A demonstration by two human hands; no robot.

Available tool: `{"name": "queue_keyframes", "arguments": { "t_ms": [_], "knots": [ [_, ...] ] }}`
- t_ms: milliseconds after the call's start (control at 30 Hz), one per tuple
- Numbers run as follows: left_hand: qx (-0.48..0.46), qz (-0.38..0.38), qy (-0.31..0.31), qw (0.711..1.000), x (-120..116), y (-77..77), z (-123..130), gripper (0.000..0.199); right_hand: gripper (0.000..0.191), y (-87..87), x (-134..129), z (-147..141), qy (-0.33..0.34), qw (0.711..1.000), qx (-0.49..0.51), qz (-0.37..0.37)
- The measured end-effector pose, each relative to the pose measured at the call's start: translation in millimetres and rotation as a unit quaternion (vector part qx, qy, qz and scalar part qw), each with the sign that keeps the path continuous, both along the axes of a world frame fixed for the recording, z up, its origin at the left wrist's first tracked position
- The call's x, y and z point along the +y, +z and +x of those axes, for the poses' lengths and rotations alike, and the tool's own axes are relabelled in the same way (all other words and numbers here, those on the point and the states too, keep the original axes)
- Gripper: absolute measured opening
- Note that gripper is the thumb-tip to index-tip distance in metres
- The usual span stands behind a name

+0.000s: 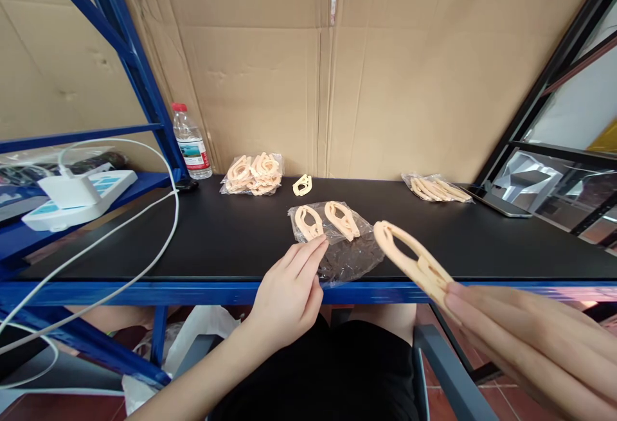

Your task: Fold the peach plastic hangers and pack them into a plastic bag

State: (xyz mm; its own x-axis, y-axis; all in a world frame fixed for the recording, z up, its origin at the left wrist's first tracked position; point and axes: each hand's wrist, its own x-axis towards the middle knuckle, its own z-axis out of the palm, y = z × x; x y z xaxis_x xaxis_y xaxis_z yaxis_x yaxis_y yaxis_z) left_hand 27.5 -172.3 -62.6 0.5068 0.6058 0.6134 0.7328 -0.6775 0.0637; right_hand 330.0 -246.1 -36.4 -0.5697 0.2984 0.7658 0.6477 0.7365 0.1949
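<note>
My right hand [525, 331] pinches one end of a beige folding hanger [414, 260], held up in the air at the right, above the table's front edge. My left hand [292, 283] reaches over the front edge, its fingers together and their tips at a clear plastic bag [349, 257]. On that bag lie two more beige hangers, a left one [308, 222] by my left fingertips and a right one [342, 220]. Whether my left fingers grip the plastic or only rest on it is hard to see.
Behind are a filled bag of hangers [253, 175], a pale yellow hanger [303, 185], a bottle [191, 144] and another bag of hangers [436, 188]. A phone-like device [501, 202] lies right. White cables [176, 215] loop over the table's left side near a power strip [80, 202].
</note>
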Motion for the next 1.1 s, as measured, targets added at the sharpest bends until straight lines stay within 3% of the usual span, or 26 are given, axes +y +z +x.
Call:
{"name": "queue_keyframes", "arguments": {
  "t_ms": [67, 133, 200, 300, 467, 600, 700, 833, 967, 1100],
  "knots": [
    [-0.004, 0.004, 0.000, 1.000, 0.3, -0.4, 0.3, 0.054, 0.045, -1.5, -9.6, -8.0, -0.024, 0.999, -0.024, 0.024],
    [-0.010, 0.008, -0.001, 1.000, 0.5, -0.7, 0.8, 0.055, 0.043, 0.5, -6.3, -21.0, -0.001, 0.998, -0.061, 0.030],
    [-0.021, 0.009, 0.003, 1.000, 0.4, -0.7, 1.4, 0.058, 0.044, 5.7, 8.7, -37.5, 0.063, 0.993, -0.097, 0.022],
    [-0.038, 0.007, 0.010, 0.999, -0.2, -0.6, 2.1, 0.063, 0.039, 12.1, 39.9, -64.5, 0.097, 0.988, -0.107, 0.046],
    [-0.047, 0.010, 0.009, 0.999, -0.3, -1.3, 2.9, 0.067, 0.029, 4.7, 81.3, -100.4, 0.077, 0.987, -0.112, 0.088],
    [-0.042, 0.017, 0.012, 0.999, 0.7, -3.0, 3.0, 0.069, 0.027, -3.4, 103.0, -118.5, 0.033, 0.989, -0.130, 0.068],
    [-0.046, 0.020, 0.016, 0.999, 0.9, -3.7, 3.1, 0.069, 0.026, -4.6, 111.2, -128.0, -0.013, 0.990, -0.141, 0.017],
    [-0.049, 0.019, 0.019, 0.998, 0.8, -4.1, 3.4, 0.066, 0.020, -3.7, 113.1, -134.9, -0.021, 0.986, -0.162, -0.046],
    [-0.043, 0.027, 0.018, 0.999, 0.9, -4.3, 3.4, 0.064, 0.022, -4.1, 111.4, -135.2, -0.028, 0.985, -0.161, -0.062],
    [-0.041, 0.025, 0.016, 0.999, 0.5, -4.3, 2.6, 0.065, 0.023, -2.2, 105.3, -124.0, -0.011, 0.997, -0.074, -0.026]
  ]
}}
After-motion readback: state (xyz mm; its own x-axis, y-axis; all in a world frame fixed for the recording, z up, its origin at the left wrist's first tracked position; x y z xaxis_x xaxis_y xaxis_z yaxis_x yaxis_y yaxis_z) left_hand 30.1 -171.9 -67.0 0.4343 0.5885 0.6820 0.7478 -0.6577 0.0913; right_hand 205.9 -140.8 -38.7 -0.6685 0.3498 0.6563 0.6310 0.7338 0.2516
